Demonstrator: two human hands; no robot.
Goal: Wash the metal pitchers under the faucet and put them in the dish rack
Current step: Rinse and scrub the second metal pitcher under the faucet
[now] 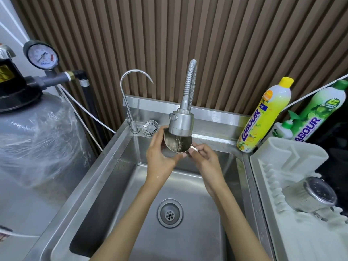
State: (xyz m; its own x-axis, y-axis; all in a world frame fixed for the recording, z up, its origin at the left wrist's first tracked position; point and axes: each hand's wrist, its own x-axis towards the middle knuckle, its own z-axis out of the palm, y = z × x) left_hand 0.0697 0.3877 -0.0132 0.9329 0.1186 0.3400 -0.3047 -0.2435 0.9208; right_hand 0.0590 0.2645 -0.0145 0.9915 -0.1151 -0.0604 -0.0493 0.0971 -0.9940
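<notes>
Held a metal pitcher (176, 146) under the faucet head (181, 122), over the sink (105, 185).
Cupped the pitcher's body in the left hand (160, 157), fingers curled round its side; pinched the handle (194, 148) with the right hand (204, 158), thumb and forefinger closed on it. Tilted its mouth up, just below the faucet head (thin stream down the inside wall). Had a second pitcher (310, 196) lying on its side in the white dish rack (293, 238), right of the sink, near a yellow soap bottle (263, 117) and a green soap bottle (320, 112).

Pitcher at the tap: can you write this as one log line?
step: rinse | metal pitcher under faucet, water running | left hand grips it | right hand pinches handle | dish rack holds another pitcher
</notes>
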